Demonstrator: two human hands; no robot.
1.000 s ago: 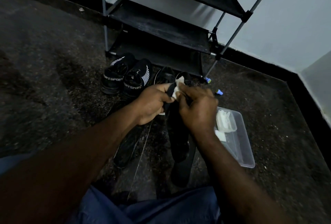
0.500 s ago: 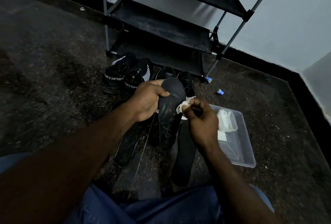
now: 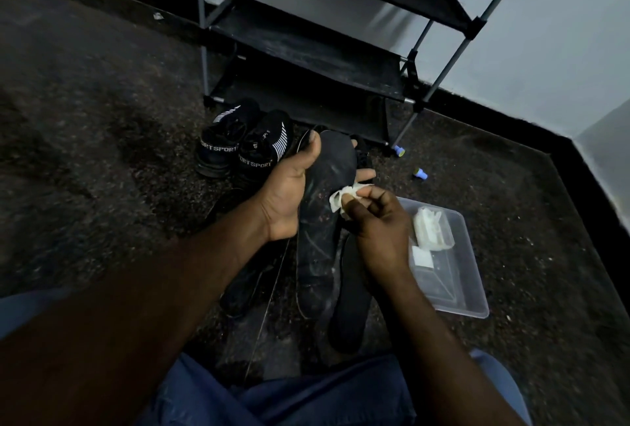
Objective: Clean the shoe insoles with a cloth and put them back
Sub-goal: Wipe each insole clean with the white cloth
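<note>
One insole (image 3: 324, 221), gripped along its left edge by the left hand (image 3: 286, 194), is held above the floor (image 3: 102, 119) while the right hand (image 3: 378, 231) pinches a white cloth (image 3: 344, 195) against its right edge; another insole (image 3: 351, 306) lies on the floor below, left of a clear tray (image 3: 456, 292).

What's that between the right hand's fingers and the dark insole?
A white cloth, pinched by the right hand against the insole the left hand holds; head view.

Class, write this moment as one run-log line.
step: wiping insole | left hand: holds insole | right hand: pinches white cloth against it | second insole: on floor
</note>
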